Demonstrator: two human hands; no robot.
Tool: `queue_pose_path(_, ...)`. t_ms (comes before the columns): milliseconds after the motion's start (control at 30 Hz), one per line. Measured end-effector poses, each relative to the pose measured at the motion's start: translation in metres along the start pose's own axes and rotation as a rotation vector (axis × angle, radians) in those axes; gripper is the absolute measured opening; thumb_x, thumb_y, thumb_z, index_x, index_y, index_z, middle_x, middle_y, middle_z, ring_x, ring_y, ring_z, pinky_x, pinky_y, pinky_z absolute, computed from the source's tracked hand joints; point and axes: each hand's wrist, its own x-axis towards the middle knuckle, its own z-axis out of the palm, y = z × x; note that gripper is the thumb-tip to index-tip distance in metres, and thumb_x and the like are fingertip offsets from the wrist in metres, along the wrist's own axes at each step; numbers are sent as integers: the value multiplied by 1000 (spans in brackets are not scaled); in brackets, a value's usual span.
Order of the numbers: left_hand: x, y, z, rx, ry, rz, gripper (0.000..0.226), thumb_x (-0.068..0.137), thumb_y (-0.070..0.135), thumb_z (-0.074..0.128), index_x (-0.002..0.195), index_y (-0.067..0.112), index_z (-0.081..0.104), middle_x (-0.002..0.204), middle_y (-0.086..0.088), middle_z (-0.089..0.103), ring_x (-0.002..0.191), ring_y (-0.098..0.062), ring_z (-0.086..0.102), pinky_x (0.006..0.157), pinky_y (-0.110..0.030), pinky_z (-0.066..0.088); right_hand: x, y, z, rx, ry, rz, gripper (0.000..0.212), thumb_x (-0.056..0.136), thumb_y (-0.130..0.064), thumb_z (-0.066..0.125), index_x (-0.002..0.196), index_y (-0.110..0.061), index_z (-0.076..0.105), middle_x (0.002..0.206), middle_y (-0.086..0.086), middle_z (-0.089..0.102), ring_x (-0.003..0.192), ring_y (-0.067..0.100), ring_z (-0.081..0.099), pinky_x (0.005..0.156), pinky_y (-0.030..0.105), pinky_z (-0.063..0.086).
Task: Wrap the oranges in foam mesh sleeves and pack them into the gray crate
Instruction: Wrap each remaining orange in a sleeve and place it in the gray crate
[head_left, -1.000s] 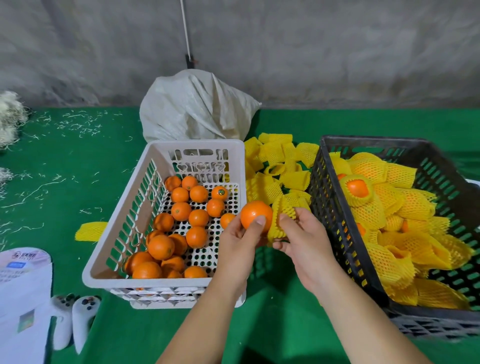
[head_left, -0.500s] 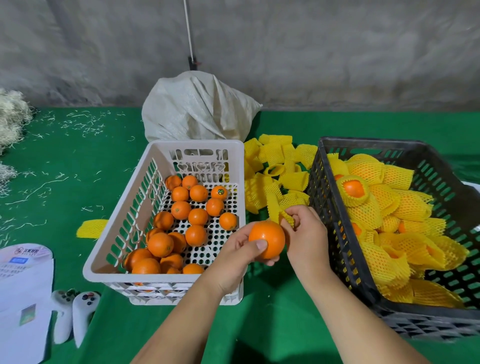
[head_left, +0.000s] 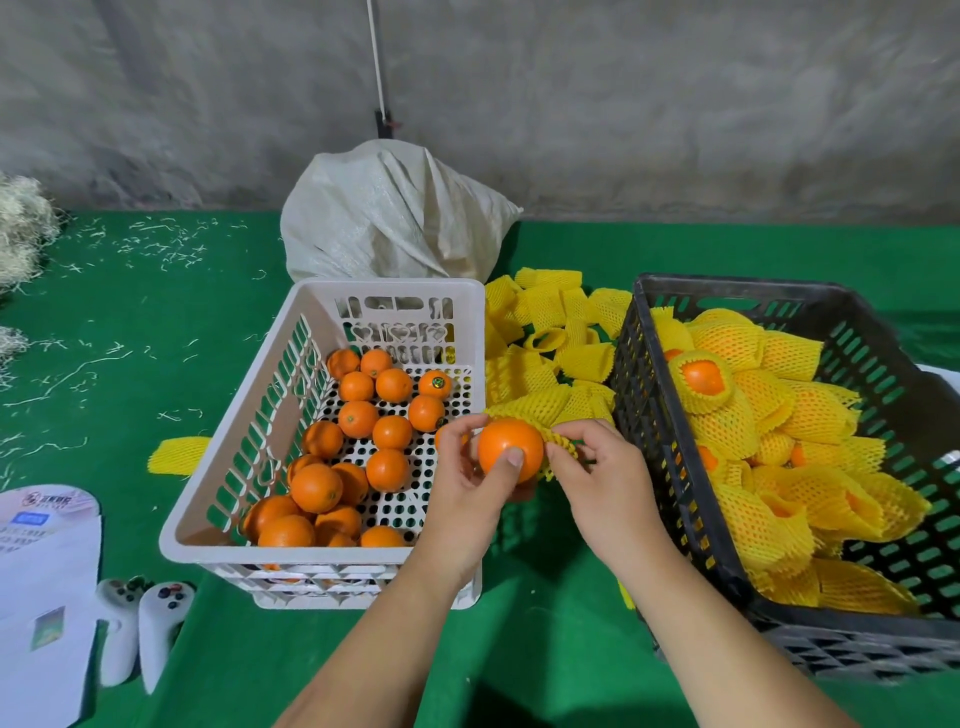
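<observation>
- Left hand (head_left: 470, 486) grips one orange (head_left: 510, 450) with thumb across the front and fingers behind. It is held up between the two crates, probably so the free side faces the sleeve.
- Right hand (head_left: 597, 470) pinches a yellow foam mesh sleeve (head_left: 558, 448) at its edge, right against the orange's right side. The sleeve touches the fruit but is not over it yet; my read is the mouth is about to be stretched on.
- The two hands are close together, nearly touching around the fruit.
- White crate (head_left: 244, 493) on the left holds the bare oranges (head_left: 358, 418), within easy left-hand reach.
- Gray crate (head_left: 649, 415) on the right holds the wrapped oranges (head_left: 727, 374), piled high on the near side, so the drop after wrapping is short.
- Loose sleeves (head_left: 550, 332) are heaped between the crates, behind the hands, as stock for the right hand. One stray sleeve (head_left: 179, 454) lies left of the white crate.
- Hard to see: most of the pinched sleeve is hidden behind the right-hand fingers, so I can't tell whether its mouth is open.
- The left fingertips behind the orange are hidden.
- The gray crate's right side is cut off by the frame edge, and its fill depth is unclear.
- White sack (head_left: 384, 218) stands behind the white crate; contents not visible.
</observation>
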Motion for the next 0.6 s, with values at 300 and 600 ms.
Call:
queue_pose_path(300,4,0,-8,-116,-89,-72,71,93,36,67,154,47,32,121,-4,76,122,-28,68,99,-40,57,-17,-22,13,73,-69,-237,16,95,-14,70,108,-23,71,108,-17,61,100,13,67,87,34,58)
queue_pose_path(600,-3,-1,1,98,-71,58,50,91,15,77,132,22,50,91,-2,66,57,-13,50,50,-22,43,-15,-23,-1,-177,50,-346,26,92,2,64,109,-14,74,119,-5,58,115,17,59,97,31,52)
